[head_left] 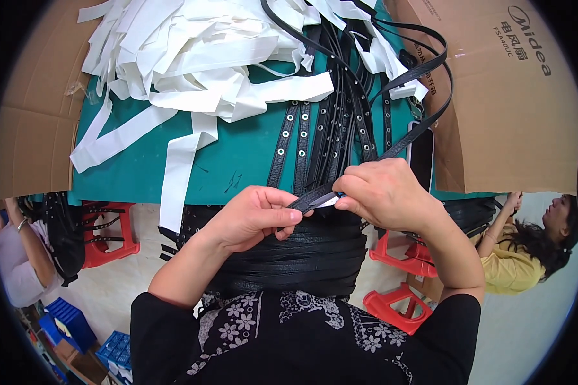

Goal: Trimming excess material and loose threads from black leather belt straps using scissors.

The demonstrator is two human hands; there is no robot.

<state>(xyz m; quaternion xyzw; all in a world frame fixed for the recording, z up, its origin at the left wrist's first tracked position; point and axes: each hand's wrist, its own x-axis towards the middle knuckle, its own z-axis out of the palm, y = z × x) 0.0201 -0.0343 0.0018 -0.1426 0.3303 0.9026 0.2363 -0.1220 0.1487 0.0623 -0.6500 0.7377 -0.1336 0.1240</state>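
My left hand pinches a black leather-look strap between thumb and fingers, above the table's front edge. From there the strap runs past my right hand and loops up over the table. My right hand is closed round a small silver-bladed cutting tool, whose blades lie against the strap close to my left fingertips. Most of the tool's handle is hidden in my palm. Beyond my hands lie several black straps with metal eyelets. A thick stack of black straps rests below them, in front of my body.
A heap of white fabric strips covers the far left of the green table. Cardboard boxes stand at left and right. A phone lies by the right box. Red stools and two other people are at the sides.
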